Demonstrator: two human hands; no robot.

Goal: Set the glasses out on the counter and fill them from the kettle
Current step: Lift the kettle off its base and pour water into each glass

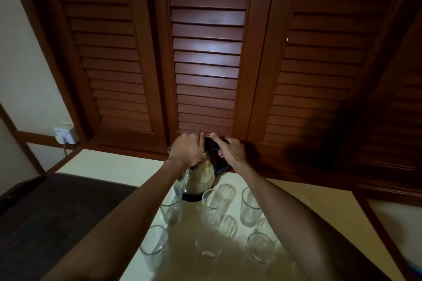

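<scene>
I see the shiny steel kettle [198, 181], black at base and handle, at the back of the pale cream counter [109, 164], close under the shutters. It seems to stand on the counter, though the glasses in front blur its foot, so I cannot be sure. My left hand [187, 150] is cupped over its top, fingers curled down round the lid's edge. My right hand [231, 150] is closed round the black handle at the kettle's rear, thumb on top. The two hands nearly touch.

Several tall clear drinking glasses [250, 207] stand upright just in front of the kettle, loosely clustered, all looking empty.

Left of them lies a dark brown mat [57, 212]. Behind rise louvred reddish-brown wooden shutters [205, 52], with a white wall socket [65, 136] at far left.
</scene>
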